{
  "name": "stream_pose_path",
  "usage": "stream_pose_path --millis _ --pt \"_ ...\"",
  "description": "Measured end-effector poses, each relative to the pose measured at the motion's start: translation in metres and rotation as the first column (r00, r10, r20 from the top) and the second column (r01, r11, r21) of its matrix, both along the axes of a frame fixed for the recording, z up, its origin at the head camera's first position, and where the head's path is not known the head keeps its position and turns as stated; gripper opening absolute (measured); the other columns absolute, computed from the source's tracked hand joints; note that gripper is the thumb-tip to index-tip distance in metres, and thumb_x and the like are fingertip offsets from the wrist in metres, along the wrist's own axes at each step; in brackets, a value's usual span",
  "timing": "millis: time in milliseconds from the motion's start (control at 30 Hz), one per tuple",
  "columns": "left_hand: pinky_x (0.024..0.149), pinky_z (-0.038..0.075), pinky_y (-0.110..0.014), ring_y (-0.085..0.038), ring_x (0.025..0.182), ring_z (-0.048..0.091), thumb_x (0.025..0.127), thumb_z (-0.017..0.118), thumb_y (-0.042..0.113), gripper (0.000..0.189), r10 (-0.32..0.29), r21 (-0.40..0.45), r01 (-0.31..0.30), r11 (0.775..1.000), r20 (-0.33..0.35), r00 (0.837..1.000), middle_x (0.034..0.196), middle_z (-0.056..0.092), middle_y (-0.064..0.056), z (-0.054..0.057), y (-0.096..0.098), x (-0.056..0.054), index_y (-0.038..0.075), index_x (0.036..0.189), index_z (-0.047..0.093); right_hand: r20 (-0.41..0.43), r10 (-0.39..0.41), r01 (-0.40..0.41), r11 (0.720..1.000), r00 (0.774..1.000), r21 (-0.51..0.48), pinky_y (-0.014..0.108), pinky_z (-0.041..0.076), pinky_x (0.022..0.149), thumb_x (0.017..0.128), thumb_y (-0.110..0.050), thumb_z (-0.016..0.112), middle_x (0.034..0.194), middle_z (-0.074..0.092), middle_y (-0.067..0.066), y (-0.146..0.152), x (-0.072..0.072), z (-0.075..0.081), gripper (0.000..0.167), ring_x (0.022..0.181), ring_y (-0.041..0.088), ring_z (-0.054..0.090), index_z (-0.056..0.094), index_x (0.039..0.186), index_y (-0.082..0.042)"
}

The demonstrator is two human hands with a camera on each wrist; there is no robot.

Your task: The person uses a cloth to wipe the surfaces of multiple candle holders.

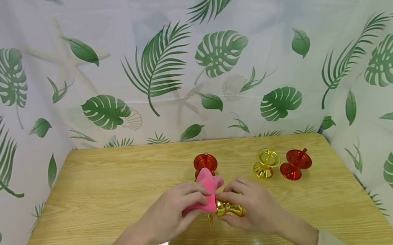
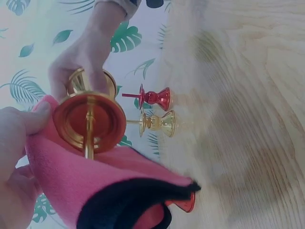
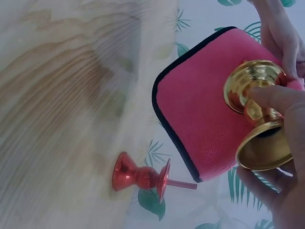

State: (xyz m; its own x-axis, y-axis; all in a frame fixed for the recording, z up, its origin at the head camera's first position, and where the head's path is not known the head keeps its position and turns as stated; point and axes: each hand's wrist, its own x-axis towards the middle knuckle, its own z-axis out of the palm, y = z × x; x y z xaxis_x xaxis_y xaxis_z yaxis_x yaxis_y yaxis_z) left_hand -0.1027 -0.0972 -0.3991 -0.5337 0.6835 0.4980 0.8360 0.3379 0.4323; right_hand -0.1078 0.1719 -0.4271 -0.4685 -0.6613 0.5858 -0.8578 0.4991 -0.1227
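Note:
Tilted on its side above the table, a gold candle holder (image 1: pixel 229 208) is gripped by my right hand (image 1: pixel 258 204), with fingers and thumb around its stem and base. A pink cloth (image 1: pixel 209 185) with a dark border is pinched in my left hand (image 1: pixel 172 213), beside the holder's dish. In the left wrist view, the dish (image 2: pixel 112 119) faces the camera with its spike, and the cloth (image 2: pixel 62 157) lies against the rim. The right wrist view shows the cloth (image 3: pixel 200 105) spread behind the dish and the holder's hollow base (image 3: pixel 264 150).
Behind the cloth stands a red candle holder (image 1: pixel 205 162), partly hidden. Farther right are another gold candle holder (image 1: pixel 263 169) and a second red one (image 1: pixel 291 171), close together. The wooden table (image 1: pixel 120 172) meets a leaf-print curtain (image 1: pixel 179 112) at its back and sides.

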Motion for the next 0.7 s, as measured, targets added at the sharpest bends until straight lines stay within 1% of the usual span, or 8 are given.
stream_pose_path --millis 100,200,300,400,467,500,600,700 --pt "0.104 0.062 -0.036 -0.023 0.118 0.071 0.092 0.081 0.01 0.014 0.003 -0.017 -0.004 1.0 -0.064 0.998 0.123 0.074 -0.004 0.0 0.001 0.003 0.013 0.103 0.073 0.128 -0.021 0.023 1.0 0.992 -0.017 0.017 0.054 0.072 0.072 -0.028 0.097 0.098 0.073 -0.006 0.001 -0.001 -0.001 0.043 0.09 0.008 0.062 0.078 0.108 -0.015" --pt "0.103 0.062 -0.035 -0.023 0.119 0.07 0.09 0.083 0.011 0.016 0.012 -0.051 -0.02 0.998 -0.155 0.988 0.123 0.074 -0.003 0.001 0.001 0.006 0.015 0.103 0.073 0.271 -0.021 0.033 0.999 0.962 -0.039 0.02 0.055 0.075 0.077 -0.028 0.095 0.101 0.075 -0.007 0.0 -0.003 -0.001 0.039 0.092 0.007 0.063 0.078 0.11 -0.016" --pt "0.1 0.063 -0.032 -0.02 0.122 0.069 0.087 0.086 0.013 0.02 0.021 -0.115 -0.053 0.992 -0.262 0.965 0.124 0.074 0.0 0.0 0.001 0.009 0.017 0.104 0.074 0.416 -0.031 0.06 0.997 0.909 -0.056 0.022 0.056 0.076 0.078 -0.025 0.094 0.101 0.076 -0.006 -0.001 -0.005 0.001 0.036 0.091 0.006 0.063 0.079 0.11 -0.017" --pt "0.098 0.062 -0.027 -0.017 0.122 0.068 0.083 0.089 0.013 0.026 0.017 -0.158 -0.08 0.984 -0.365 0.931 0.124 0.074 0.002 -0.002 0.002 0.011 0.019 0.103 0.074 0.527 -0.047 0.091 0.994 0.848 -0.059 0.022 0.056 0.075 0.078 -0.024 0.094 0.097 0.077 -0.004 -0.002 -0.008 0.001 0.034 0.087 0.004 0.063 0.079 0.108 -0.016" --pt "0.097 0.062 -0.024 -0.016 0.122 0.067 0.081 0.09 0.012 0.027 0.01 -0.161 -0.081 0.984 -0.398 0.917 0.124 0.074 0.003 -0.005 0.002 0.012 0.019 0.102 0.074 0.572 -0.052 0.105 0.993 0.819 -0.06 0.021 0.056 0.073 0.079 -0.025 0.093 0.095 0.076 -0.004 -0.002 -0.01 0.001 0.033 0.084 0.002 0.062 0.08 0.107 -0.015" --pt "0.097 0.061 -0.022 -0.016 0.122 0.067 0.081 0.091 0.011 0.027 0.009 -0.155 -0.08 0.985 -0.411 0.912 0.123 0.074 0.003 -0.006 0.003 0.011 0.019 0.101 0.074 0.585 -0.053 0.108 0.992 0.809 -0.059 0.021 0.056 0.073 0.079 -0.025 0.093 0.095 0.077 -0.003 -0.003 -0.01 0.001 0.033 0.083 0.001 0.062 0.08 0.107 -0.015" --pt "0.098 0.061 -0.023 -0.016 0.122 0.067 0.082 0.09 0.013 0.025 0.011 -0.147 -0.078 0.986 -0.409 0.913 0.123 0.074 0.003 -0.008 0.002 0.011 0.018 0.1 0.074 0.578 -0.06 0.111 0.992 0.814 -0.053 0.021 0.055 0.072 0.08 -0.026 0.093 0.095 0.077 -0.003 -0.003 -0.01 0.002 0.032 0.083 0.001 0.062 0.08 0.108 -0.015" --pt "0.099 0.061 -0.024 -0.016 0.123 0.066 0.083 0.09 0.015 0.025 0.012 -0.139 -0.07 0.988 -0.383 0.924 0.125 0.074 0.002 -0.009 0.002 0.011 0.018 0.102 0.074 0.53 -0.07 0.112 0.993 0.845 -0.047 0.021 0.055 0.073 0.079 -0.025 0.093 0.094 0.076 -0.005 -0.003 -0.008 0.001 0.033 0.083 0.002 0.061 0.08 0.108 -0.015"
